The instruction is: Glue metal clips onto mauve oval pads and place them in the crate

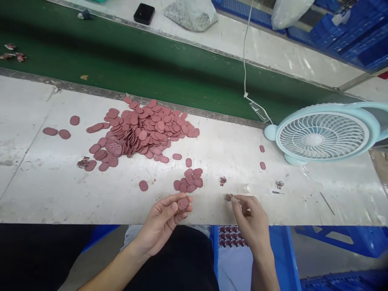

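My left hand (165, 220) grips a reddish-brown oval disc (183, 203) with small holes, between thumb and fingers. My right hand (250, 216) has thumb and index finger pinched at the edge of a small dark-red spiky part (228, 197), low over the table's front edge. A similar spiky part (223, 181) lies just beyond it. Past my left hand is a small heap of oval discs (189, 181), and a single disc (143, 185) lies to its left. Farther back spreads a large pile of the same discs (145, 127).
A light-blue fan (324, 135) stands at the right on the white table (230, 149); its white cable (245, 60) runs upward. Behind is a green channel (182, 68). A blue tray (281, 258) with rows of dark-red parts sits below the front edge.
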A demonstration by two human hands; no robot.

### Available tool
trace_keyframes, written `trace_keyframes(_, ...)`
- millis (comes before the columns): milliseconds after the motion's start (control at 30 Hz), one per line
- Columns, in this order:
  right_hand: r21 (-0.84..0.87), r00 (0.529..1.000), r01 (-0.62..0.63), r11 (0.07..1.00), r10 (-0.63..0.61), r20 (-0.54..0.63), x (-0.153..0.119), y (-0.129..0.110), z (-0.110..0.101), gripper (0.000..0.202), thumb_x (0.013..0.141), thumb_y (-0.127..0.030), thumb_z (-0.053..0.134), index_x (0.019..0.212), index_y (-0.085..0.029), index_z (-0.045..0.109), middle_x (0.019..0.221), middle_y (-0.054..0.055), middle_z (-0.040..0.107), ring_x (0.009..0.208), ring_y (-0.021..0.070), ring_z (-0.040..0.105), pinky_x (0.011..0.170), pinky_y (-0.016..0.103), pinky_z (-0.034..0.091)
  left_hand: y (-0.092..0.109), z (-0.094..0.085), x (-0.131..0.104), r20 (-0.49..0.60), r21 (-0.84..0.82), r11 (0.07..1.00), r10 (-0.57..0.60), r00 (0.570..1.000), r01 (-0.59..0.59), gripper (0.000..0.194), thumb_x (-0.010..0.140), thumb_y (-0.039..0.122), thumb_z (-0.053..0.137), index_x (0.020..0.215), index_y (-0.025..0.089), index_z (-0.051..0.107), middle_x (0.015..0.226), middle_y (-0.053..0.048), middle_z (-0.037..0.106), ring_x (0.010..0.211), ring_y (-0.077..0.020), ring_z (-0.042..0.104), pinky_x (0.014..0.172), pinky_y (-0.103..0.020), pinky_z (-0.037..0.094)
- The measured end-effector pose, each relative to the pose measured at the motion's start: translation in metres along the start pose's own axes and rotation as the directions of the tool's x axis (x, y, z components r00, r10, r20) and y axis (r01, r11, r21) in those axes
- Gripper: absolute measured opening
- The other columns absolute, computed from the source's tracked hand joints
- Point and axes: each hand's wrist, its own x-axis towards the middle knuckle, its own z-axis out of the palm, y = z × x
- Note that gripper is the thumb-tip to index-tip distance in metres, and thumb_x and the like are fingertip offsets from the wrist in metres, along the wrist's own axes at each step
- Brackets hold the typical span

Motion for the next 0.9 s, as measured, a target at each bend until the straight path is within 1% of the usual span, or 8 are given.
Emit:
trace_keyframes(100,-0.037,0.989,-0.141,0.989,0.139,-0.046,0.000,-0.003,0.012,0.034,0.089,-0.051,0.061,0.094,-0.019,0.071,0.079,0.004,0.066,0.068,0.0200,0.060,0.062,0.033,0.046,-0.002,0.002,0.001,-0.004,0.008,1.000,-0.019,1.000,0.019,0.026,0.087,0.025,0.073,0.111,0.017,0.075,0.112,-0.010,0.077,0.095,-0.0171,0.073,0.082,-0.021,0.058)
trace_keyframes(300,0.093,0.991,-0.125,0.988,0.129,-0.043,0.007,-0.010,0.024,0.026,0.087,-0.045,0.065,0.095,-0.020,0.068,0.087,0.007,0.071,0.075,0.0218,0.066,0.068,0.035,0.051,-0.005,0.004,0.001,0.021,0.033,0.999,-0.040,0.999,0.039,0.026,0.087,0.026,0.073,0.111,0.018,0.075,0.113,-0.011,0.077,0.095,-0.0180,0.073,0.080,-0.023,0.059)
trace_keyframes(400,0.265,0.975,-0.216,0.940,0.221,0.012,0.002,-0.017,0.022,0.029,0.085,-0.044,0.070,0.102,-0.020,0.070,0.092,0.007,0.073,0.078,0.0210,0.069,0.071,0.035,0.055,-0.006,0.005,0.001,0.011,0.039,0.999,-0.033,0.999,0.033,0.025,0.087,0.025,0.073,0.111,0.018,0.075,0.113,-0.011,0.077,0.095,-0.0180,0.073,0.080,-0.023,0.059)
trace_keyframes(467,0.448,0.965,-0.259,0.856,0.246,0.088,-0.006,-0.023,0.019,0.034,0.082,-0.044,0.075,0.106,-0.020,0.072,0.093,0.007,0.074,0.079,0.0206,0.070,0.072,0.035,0.058,-0.006,0.007,0.000,0.012,0.037,0.999,-0.032,0.999,0.032,0.026,0.087,0.025,0.073,0.111,0.017,0.076,0.113,-0.011,0.077,0.094,-0.0177,0.073,0.080,-0.022,0.059)
trace_keyframes(567,0.641,0.961,-0.275,0.717,0.192,0.197,-0.019,-0.036,0.014,0.033,0.080,-0.040,0.078,0.106,-0.020,0.075,0.089,0.006,0.075,0.076,0.0189,0.071,0.072,0.033,0.062,-0.008,0.010,0.000,0.020,0.039,0.998,-0.044,0.999,0.043,0.026,0.085,0.026,0.075,0.110,0.018,0.076,0.114,-0.011,0.077,0.093,-0.0173,0.074,0.079,-0.021,0.059)
trace_keyframes(667,0.717,0.960,-0.257,0.648,0.087,0.266,-0.029,-0.050,0.008,0.026,0.086,-0.034,0.074,0.109,-0.024,0.075,0.096,0.006,0.075,0.076,0.0173,0.072,0.070,0.031,0.064,-0.008,0.013,-0.001,0.028,0.053,0.997,-0.060,0.998,0.058,0.025,0.086,0.026,0.074,0.110,0.018,0.076,0.115,-0.011,0.077,0.094,-0.0173,0.074,0.079,-0.021,0.059)
trace_keyframes(767,0.712,0.967,-0.145,0.687,-0.053,0.249,-0.034,-0.058,0.004,0.023,0.090,-0.029,0.068,0.112,-0.026,0.075,0.105,0.007,0.073,0.088,0.0195,0.072,0.075,0.033,0.064,-0.008,0.015,-0.002,0.041,0.063,0.996,-0.069,0.997,0.067,0.025,0.086,0.026,0.074,0.109,0.018,0.077,0.115,-0.011,0.077,0.094,-0.0176,0.074,0.080,-0.021,0.059)
trace_keyframes(900,0.629,0.984,0.054,0.776,-0.147,0.097,-0.038,-0.063,0.003,0.022,0.091,-0.021,0.066,0.109,-0.029,0.076,0.115,0.008,0.068,0.103,0.0224,0.068,0.083,0.036,0.062,-0.009,0.016,-0.002,0.055,0.050,0.996,-0.081,0.995,0.079,0.024,0.083,0.024,0.077,0.107,0.019,0.077,0.114,-0.010,0.077,0.093,-0.0179,0.075,0.079,-0.022,0.059)
